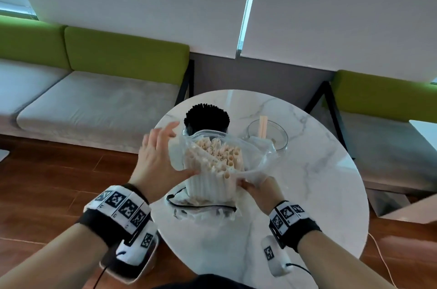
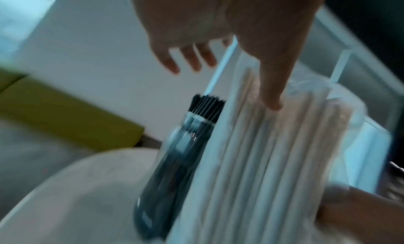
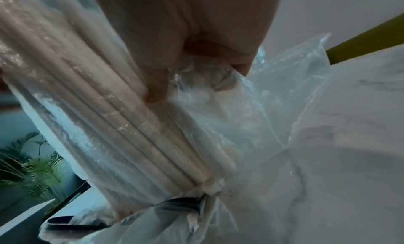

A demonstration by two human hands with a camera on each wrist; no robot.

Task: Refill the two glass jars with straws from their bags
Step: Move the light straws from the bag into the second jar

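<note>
— Hands first, what have I got?

— My right hand is nearest, fingers curled into the clear bag, pinching a fold of plastic beside the white straws.

— And the left?

— My left hand is spread, fingers straight, thumb pressed against the bundle's side, gripping nothing. The bundle stands upright on the round marble surface, bag mouth open at the top.

— Beyond that?

— Just behind stands the jar of black straws, packed full. To its right the second glass jar holds only a couple of pale straws. Farther back, the green-backed bench.
</note>
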